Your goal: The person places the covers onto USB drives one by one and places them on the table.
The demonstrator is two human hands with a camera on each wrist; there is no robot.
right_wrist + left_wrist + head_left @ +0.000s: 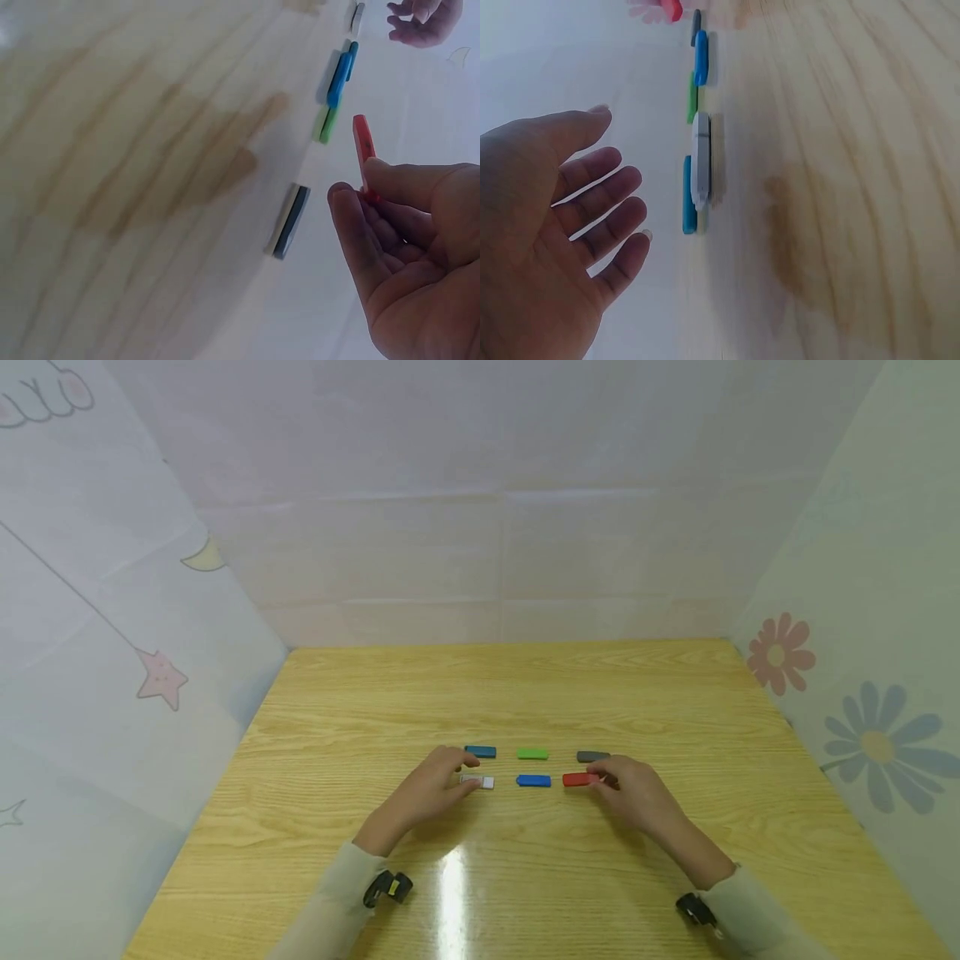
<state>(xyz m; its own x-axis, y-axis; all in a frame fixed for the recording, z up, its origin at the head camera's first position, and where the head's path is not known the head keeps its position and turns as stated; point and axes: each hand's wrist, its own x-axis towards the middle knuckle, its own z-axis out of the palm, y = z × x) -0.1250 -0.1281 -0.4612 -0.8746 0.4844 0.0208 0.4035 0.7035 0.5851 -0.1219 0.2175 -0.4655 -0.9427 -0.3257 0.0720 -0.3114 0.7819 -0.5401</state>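
My right hand (637, 789) pinches one end of a red USB flash drive (363, 142) between thumb and fingers, holding it raised over the table in the right wrist view. My left hand (430, 785) hovers by a white USB flash drive (700, 165), its fingers spread and loosely bent with nothing between them. Beyond the white one lies a teal flash drive (481, 752). A blue flash drive (534, 781) lies between the two hands, with a green one (533, 754) behind it. The dark grey flash drive (292, 223) rests just beyond my right hand.
The wooden table (360, 710) carries the flash drives in two short rows near its middle. Pale fabric walls with printed stars and flowers (776, 654) stand along its back and sides. Each sleeve wears a small black wrist camera (387, 888).
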